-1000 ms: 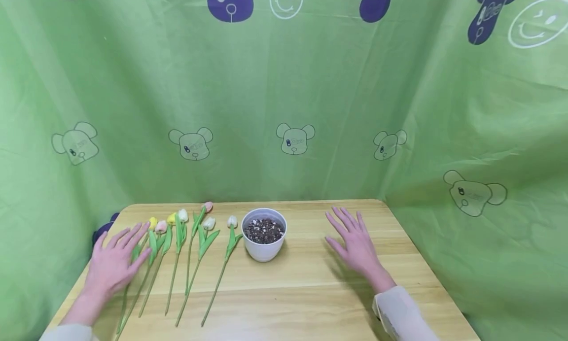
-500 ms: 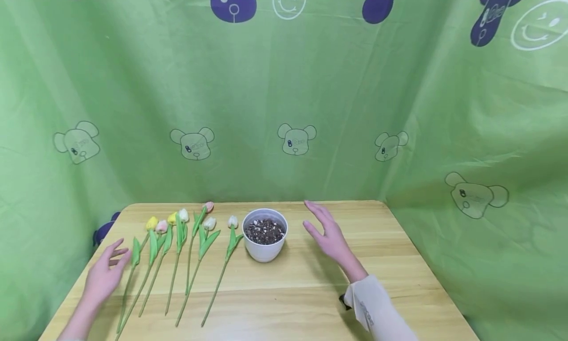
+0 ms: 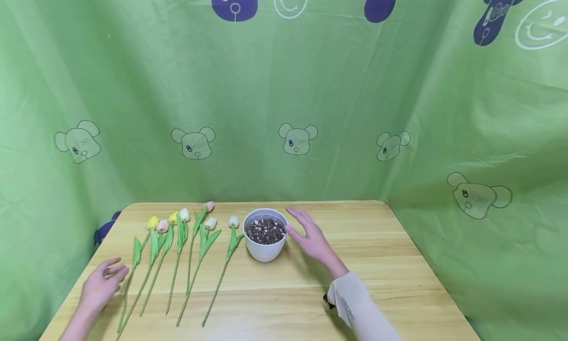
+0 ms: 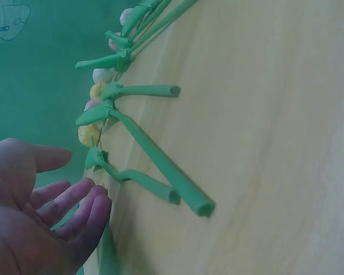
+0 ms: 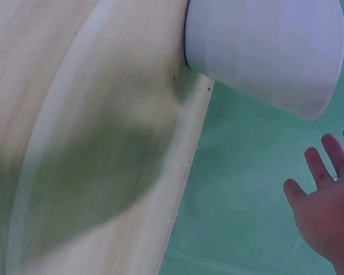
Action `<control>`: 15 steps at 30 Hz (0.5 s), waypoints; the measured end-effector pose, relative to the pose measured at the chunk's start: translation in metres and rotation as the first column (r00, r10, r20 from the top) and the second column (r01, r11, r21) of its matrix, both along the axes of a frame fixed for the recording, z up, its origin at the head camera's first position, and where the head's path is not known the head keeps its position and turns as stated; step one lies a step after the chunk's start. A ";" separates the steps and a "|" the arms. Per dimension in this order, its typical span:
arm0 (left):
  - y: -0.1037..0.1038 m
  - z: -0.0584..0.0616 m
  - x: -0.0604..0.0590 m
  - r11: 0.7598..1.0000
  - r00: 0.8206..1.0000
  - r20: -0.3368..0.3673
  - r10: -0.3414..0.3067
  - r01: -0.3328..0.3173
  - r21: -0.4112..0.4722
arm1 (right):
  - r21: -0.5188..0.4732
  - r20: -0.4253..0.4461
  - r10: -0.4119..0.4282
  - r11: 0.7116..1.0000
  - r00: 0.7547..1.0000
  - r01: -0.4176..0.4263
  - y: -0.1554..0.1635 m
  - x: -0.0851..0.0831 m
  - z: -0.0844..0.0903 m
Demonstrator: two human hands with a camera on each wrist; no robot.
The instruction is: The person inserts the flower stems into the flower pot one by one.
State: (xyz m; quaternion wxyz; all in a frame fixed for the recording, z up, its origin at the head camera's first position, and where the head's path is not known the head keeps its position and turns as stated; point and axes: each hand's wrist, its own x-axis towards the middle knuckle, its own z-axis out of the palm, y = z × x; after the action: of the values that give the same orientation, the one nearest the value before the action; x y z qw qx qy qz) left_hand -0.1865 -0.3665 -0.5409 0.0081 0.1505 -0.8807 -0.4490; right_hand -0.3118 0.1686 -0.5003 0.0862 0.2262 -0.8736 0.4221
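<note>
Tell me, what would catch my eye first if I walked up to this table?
Probably the row of artificial tulips lying side by side on the left part of the wooden table, with a white pot of dark pebbly filling standing right of them. The right hand, fingers spread, is close beside the pot, while the left hand hovers near the leftmost stems. Behind everything hangs a bright green curtain printed with cartoon bears.

A wooden bench [image 3: 390, 262] stood before a green cloth backdrop [image 3: 310, 85]; the cloth bore printed bear heads [image 3: 298, 138], smiley faces and purple shapes.
</note>
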 end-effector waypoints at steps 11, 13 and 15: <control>0.002 -0.009 -0.004 1.000 1.000 -0.008 -0.004 0.004 0.028 | 0.008 0.038 0.004 1.000 0.999 -0.004 -0.012 0.001 -0.009; 0.003 -0.010 -0.006 1.000 1.000 -0.010 -0.003 0.003 -0.001 | 0.014 0.052 -0.004 1.000 0.999 0.004 -0.012 0.001 -0.010; 0.003 -0.010 -0.007 0.999 1.000 -0.014 -0.007 0.007 -0.040 | 0.016 0.061 -0.008 1.000 0.998 0.007 -0.012 0.000 -0.011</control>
State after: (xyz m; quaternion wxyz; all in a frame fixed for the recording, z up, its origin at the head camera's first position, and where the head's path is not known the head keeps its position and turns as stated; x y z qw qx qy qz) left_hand -0.1935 -0.3633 -0.5508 0.0156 0.1441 -0.8900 -0.4324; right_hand -0.3120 0.1562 -0.5117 0.0595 0.2106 -0.8800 0.4215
